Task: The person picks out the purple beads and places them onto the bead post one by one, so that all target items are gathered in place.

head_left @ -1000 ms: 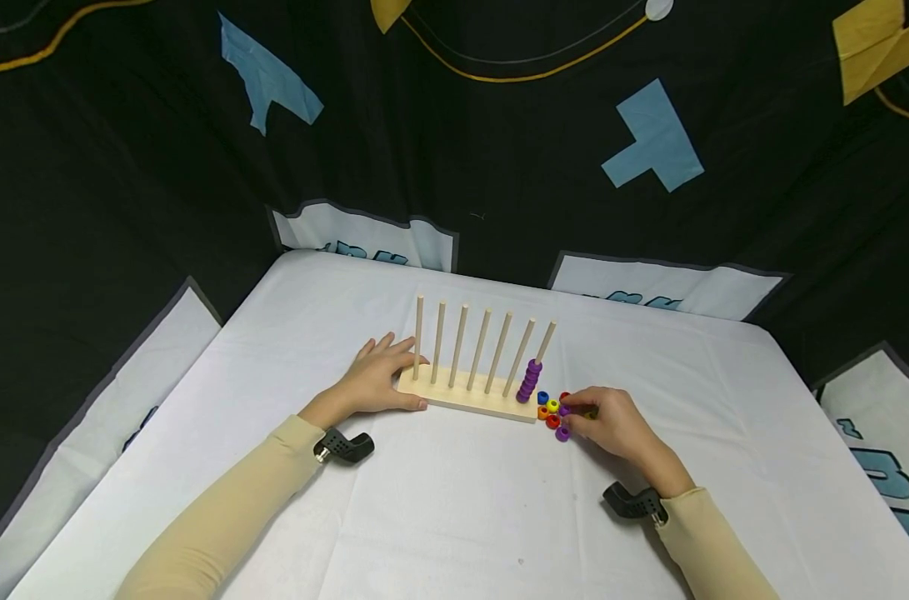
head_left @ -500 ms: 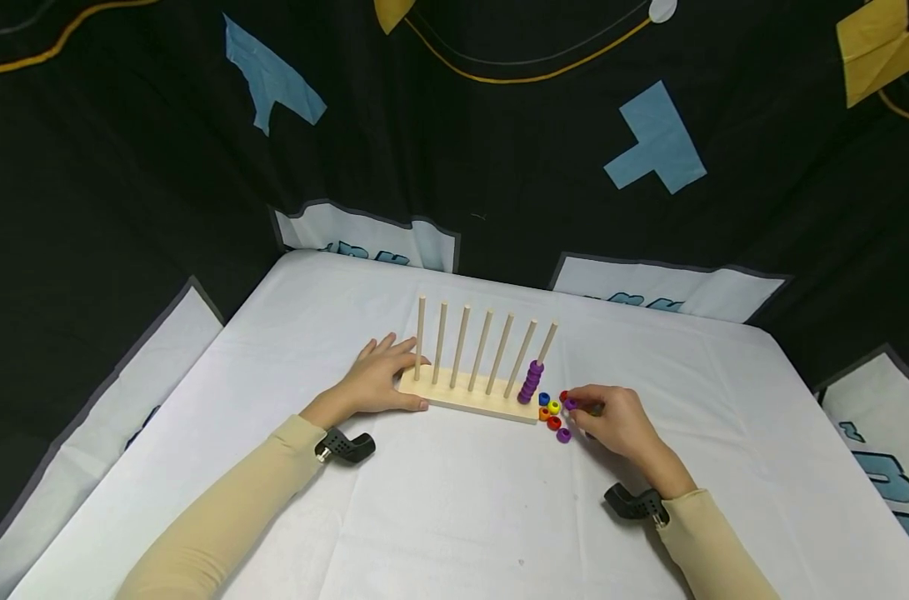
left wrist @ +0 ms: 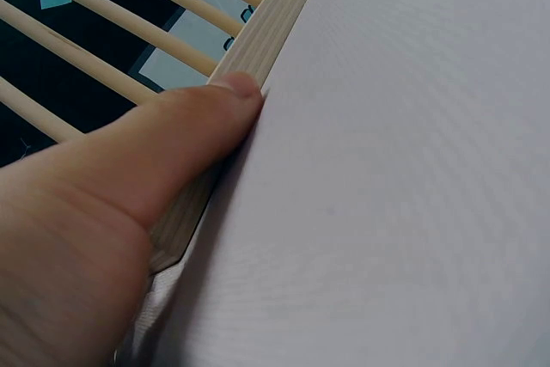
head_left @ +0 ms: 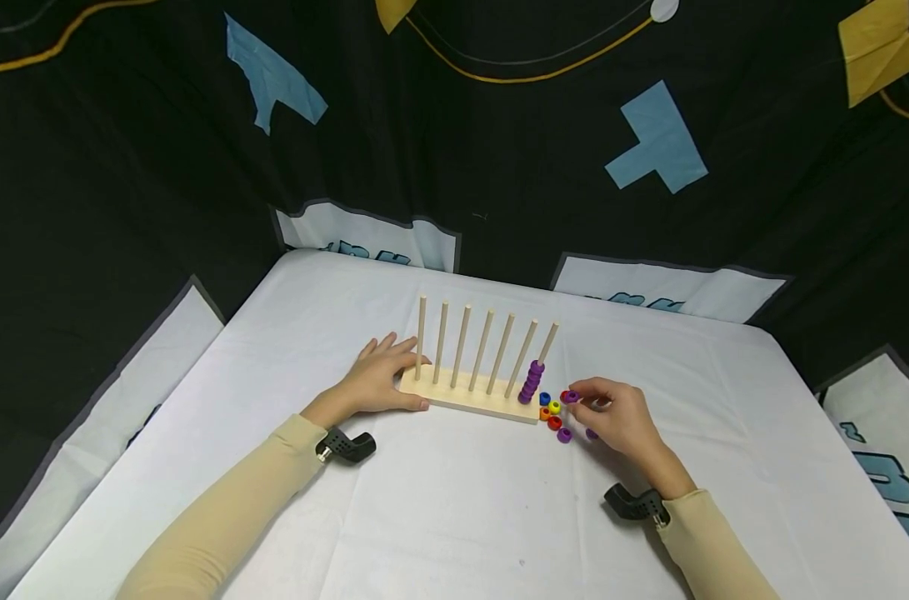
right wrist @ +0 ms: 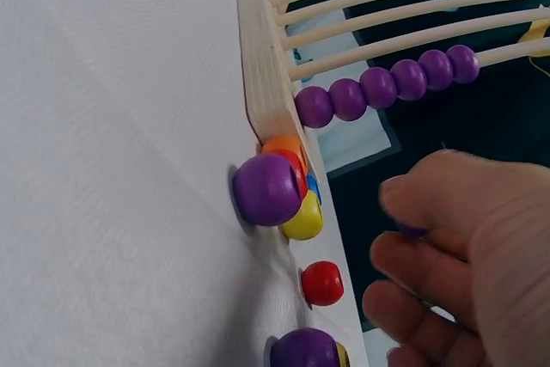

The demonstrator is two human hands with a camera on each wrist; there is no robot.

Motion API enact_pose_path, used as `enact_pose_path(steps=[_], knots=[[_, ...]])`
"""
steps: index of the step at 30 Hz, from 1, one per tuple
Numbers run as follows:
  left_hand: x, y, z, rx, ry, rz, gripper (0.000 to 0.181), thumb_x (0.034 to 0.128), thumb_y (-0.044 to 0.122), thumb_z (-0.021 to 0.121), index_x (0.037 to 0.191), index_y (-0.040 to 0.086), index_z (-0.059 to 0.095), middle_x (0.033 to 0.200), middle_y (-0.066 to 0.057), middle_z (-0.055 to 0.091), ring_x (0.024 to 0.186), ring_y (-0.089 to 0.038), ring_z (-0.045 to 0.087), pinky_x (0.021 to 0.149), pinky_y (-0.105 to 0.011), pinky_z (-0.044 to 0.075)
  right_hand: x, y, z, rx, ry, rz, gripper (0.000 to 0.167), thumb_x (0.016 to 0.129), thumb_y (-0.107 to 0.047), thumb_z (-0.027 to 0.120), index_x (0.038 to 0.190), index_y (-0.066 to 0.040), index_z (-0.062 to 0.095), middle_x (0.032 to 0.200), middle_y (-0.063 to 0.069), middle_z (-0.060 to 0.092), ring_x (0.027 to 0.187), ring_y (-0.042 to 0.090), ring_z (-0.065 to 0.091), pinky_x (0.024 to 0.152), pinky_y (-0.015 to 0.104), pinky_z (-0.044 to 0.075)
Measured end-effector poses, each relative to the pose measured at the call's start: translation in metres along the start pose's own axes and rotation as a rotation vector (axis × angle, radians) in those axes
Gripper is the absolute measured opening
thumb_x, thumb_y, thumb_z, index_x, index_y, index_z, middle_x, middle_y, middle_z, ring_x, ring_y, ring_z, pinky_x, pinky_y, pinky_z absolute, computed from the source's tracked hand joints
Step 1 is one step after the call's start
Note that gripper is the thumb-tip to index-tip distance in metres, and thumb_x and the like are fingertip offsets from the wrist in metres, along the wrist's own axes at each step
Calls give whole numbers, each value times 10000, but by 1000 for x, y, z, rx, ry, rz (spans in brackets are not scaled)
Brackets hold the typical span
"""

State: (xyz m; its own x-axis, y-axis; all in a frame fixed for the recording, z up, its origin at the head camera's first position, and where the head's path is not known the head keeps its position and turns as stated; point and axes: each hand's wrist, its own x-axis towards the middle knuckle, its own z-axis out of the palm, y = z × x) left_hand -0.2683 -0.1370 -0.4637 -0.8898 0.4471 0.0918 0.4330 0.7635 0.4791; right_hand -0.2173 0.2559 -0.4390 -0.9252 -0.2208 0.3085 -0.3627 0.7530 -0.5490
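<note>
A pale wooden peg stand [head_left: 469, 396], with a row of upright pegs, stands mid-table. Its rightmost peg carries a stack of purple beads [head_left: 531, 383]. My left hand [head_left: 379, 379] grips the stand's left end, its thumb [left wrist: 215, 113] along the front edge and its other fingers behind. Just right of the stand, my right hand [head_left: 619, 415] pinches a purple bead [head_left: 572, 397] between thumb and index finger, raised off the cloth. In the right wrist view, that held bead [right wrist: 412, 231] is mostly hidden behind the fingers.
Loose beads lie by the stand's right end: blue [head_left: 545, 398], yellow [head_left: 555, 407], orange [head_left: 545, 414], red [head_left: 555, 423] and purple [head_left: 564, 435]. Another purple bead [head_left: 591, 434] lies under my right hand. White cloth [head_left: 454, 517] covers the table; a black curtain [head_left: 499, 167] hangs behind.
My right hand has picked up a purple bead and raised it slightly. A purple bead beneath that hand has come into view. My left hand stays on the stand.
</note>
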Motion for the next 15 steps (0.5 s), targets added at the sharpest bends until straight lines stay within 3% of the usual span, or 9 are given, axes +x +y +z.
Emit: enact_pose_path(steps=[6,15], knots=[[0,0,0,3,4,-2,678,747,536,825,1309,188,675,1625,-195,385,1543,-511,204,1234,-706,95,0,-2,-2,70,69,21,216,791,-20,766,1007,-5,755,877,145,791,750,163,687,640,187,538],[0,1,-1,-8,1,0,687,748,522,837,1326,192,669,1628,-187,383,1548,-506,192,1236,-705,84,0,-3,-4,114,58,45,306,827,-2,742,1132,16,747,934,184,783,788,215,692,602,179,512]])
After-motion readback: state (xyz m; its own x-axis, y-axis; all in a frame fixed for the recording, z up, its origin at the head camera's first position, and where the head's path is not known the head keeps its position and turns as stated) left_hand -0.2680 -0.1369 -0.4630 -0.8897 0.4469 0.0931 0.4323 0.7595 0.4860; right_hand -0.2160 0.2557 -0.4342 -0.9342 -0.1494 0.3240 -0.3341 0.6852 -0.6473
